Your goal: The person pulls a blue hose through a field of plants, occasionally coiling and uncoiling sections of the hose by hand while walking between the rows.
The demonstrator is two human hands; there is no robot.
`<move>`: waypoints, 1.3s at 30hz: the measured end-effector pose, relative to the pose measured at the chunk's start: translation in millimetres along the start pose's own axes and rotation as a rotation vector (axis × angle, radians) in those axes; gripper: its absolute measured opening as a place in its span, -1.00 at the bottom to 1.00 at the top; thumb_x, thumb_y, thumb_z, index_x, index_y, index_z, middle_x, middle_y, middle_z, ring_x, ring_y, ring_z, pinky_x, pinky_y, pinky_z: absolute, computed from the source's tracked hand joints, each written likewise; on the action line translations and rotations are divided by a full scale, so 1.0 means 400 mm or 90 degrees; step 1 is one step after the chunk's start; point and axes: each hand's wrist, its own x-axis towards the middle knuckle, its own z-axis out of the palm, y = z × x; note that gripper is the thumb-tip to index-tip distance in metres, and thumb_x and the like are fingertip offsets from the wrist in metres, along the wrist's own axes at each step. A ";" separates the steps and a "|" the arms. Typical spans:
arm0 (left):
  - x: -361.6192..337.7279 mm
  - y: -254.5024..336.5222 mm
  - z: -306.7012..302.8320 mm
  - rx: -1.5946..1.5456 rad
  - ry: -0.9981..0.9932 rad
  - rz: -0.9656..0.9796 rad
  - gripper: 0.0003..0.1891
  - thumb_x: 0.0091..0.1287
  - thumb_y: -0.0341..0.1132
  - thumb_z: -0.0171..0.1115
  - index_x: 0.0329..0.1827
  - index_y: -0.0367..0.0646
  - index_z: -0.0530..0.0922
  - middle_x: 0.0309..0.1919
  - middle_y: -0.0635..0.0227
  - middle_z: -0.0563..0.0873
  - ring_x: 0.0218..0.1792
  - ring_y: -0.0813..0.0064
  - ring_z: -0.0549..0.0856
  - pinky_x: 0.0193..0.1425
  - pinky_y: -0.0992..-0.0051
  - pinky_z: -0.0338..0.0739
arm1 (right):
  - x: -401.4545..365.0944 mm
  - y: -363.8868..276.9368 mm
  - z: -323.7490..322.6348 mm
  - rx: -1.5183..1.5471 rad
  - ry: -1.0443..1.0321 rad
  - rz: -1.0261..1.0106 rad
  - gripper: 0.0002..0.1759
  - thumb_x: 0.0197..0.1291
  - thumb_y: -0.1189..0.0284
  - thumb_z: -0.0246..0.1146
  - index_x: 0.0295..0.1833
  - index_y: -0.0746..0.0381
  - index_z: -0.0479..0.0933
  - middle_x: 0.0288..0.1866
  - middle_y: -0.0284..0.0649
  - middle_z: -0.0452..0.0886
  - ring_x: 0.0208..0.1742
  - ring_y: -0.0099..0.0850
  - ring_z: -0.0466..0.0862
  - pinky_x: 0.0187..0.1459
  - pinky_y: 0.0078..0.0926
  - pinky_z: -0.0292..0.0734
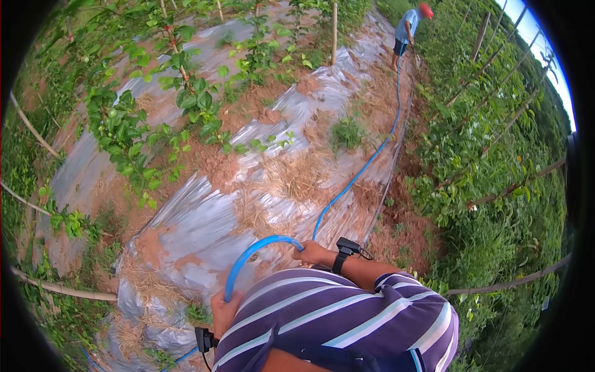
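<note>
A blue hose [254, 249] arches in front of my striped shirt, between my two hands. My right hand [314, 253] is closed around it near the middle of the view. Lower and to the left, my left hand [224, 310] grips the hose's other side, its fingers partly hidden. Each wrist wears a small black device on a strap. Beyond my right hand the hose runs along the ground up the row to another person [407, 31] in a red cap and light blue shirt, who stands far off near it.
Silvery plastic sheeting [204, 214] with straw [291, 177] and reddish soil covers the ground. Leafy plants on stakes stand at the left, and a dense green row [489, 136] with poles runs along the right. More blue hose lies at the lower left.
</note>
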 end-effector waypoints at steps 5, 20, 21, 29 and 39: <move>-0.001 0.014 0.000 0.018 -0.002 -0.009 -0.77 0.29 -0.33 0.41 -0.47 -0.27 0.61 -0.62 0.55 0.56 -0.53 0.74 0.43 -0.45 0.53 0.31 | 0.014 0.019 0.000 0.018 0.000 0.010 -0.73 0.19 0.24 0.38 -0.37 0.24 0.63 -0.55 -0.29 0.62 -0.49 -0.51 0.59 -0.41 -0.41 0.49; -0.004 0.009 0.009 0.046 -0.002 -0.009 -0.77 0.29 -0.31 0.41 -0.41 -0.30 0.62 -0.58 0.53 0.59 -0.50 0.72 0.45 -0.43 0.52 0.35 | 0.007 0.013 -0.008 0.008 0.022 -0.014 -0.71 0.17 0.25 0.35 -0.37 0.29 0.66 -0.55 -0.23 0.64 -0.51 -0.47 0.61 -0.40 -0.40 0.50; -0.006 0.007 0.009 0.031 -0.001 -0.012 -0.77 0.30 -0.32 0.40 -0.41 -0.31 0.62 -0.58 0.53 0.59 -0.50 0.72 0.46 -0.43 0.52 0.35 | 0.003 0.008 -0.008 0.008 0.020 -0.013 -0.71 0.17 0.25 0.35 -0.37 0.29 0.66 -0.55 -0.23 0.64 -0.51 -0.47 0.61 -0.40 -0.40 0.50; -0.004 -0.005 0.007 0.014 0.001 -0.020 -0.77 0.30 -0.32 0.41 -0.42 -0.31 0.63 -0.58 0.54 0.59 -0.50 0.73 0.45 -0.44 0.53 0.33 | -0.006 -0.002 -0.006 0.038 0.007 0.011 -0.71 0.19 0.26 0.39 -0.39 0.28 0.65 -0.54 -0.26 0.64 -0.50 -0.50 0.61 -0.40 -0.43 0.52; 0.004 -0.006 0.005 0.018 -0.002 -0.011 -0.77 0.28 -0.33 0.42 -0.43 -0.29 0.62 -0.60 0.56 0.57 -0.52 0.74 0.44 -0.47 0.52 0.31 | 0.025 0.036 0.000 0.025 0.011 0.019 -0.74 0.19 0.28 0.40 -0.36 0.28 0.66 -0.51 -0.29 0.64 -0.46 -0.54 0.60 -0.38 -0.46 0.52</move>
